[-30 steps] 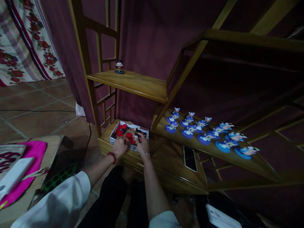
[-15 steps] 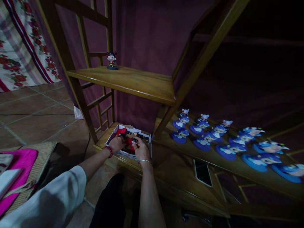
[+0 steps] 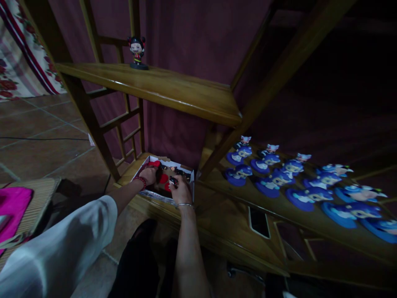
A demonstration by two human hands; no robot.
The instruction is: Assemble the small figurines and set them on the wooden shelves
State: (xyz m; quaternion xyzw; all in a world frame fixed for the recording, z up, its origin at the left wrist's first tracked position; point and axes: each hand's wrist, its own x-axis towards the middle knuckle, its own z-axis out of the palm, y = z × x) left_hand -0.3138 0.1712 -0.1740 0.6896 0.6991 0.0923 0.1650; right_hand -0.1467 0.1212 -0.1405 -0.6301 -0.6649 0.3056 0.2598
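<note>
A shallow white cardboard box stands on the lowest shelf, with red pieces and several small dark-haired figurines inside. My right hand, a bracelet on its wrist, pinches a small black-haired figurine over the right part of the box. My left hand, with a red bead bracelet, reaches into the box's left side, its fingers curled beside a red piece. What those fingers hold, if anything, is hidden. On the shelf above, a black-haired figurine in red and black stands upright on a dark round base.
Rows of blue-based figurines fill the shelf to the right. A phone lies on the wood in front of them. The upper wooden shelf overhangs behind the box, and a slanted post rises right of it. A pink cloth lies at left.
My left hand has shifted left within the box, away from the dark piece it was near. My right hand has lifted the small figurine slightly. The view has moved closer to the shelf.
</note>
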